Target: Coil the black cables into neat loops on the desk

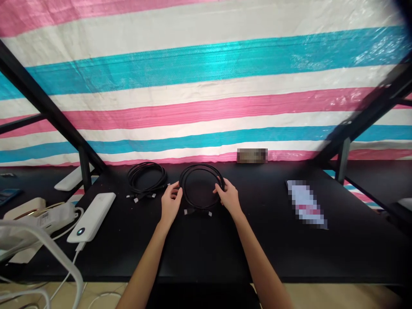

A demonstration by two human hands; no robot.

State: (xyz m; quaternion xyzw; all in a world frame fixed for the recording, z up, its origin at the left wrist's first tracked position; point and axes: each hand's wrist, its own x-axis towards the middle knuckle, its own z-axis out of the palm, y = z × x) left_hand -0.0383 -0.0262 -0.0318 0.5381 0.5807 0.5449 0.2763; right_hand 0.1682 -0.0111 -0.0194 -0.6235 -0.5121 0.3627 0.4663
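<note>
A black cable wound into a round coil (200, 171) lies on the black table (206, 244), its two plug ends pointing toward me. My left hand (170, 202) pinches the coil's left side with fingers closed on the strands. My right hand (229, 196) grips the coil's right side the same way. A second coiled black cable (146, 179) lies just to the left, untouched, with its plugs at the front.
A white power bank (93, 216) with a lit indicator and white lead lies at the left, beside white chargers (41, 214). A blurred flat packet (305, 204) lies at the right. Black frame struts (48, 107) slant up on both sides before a striped tarp (206, 86).
</note>
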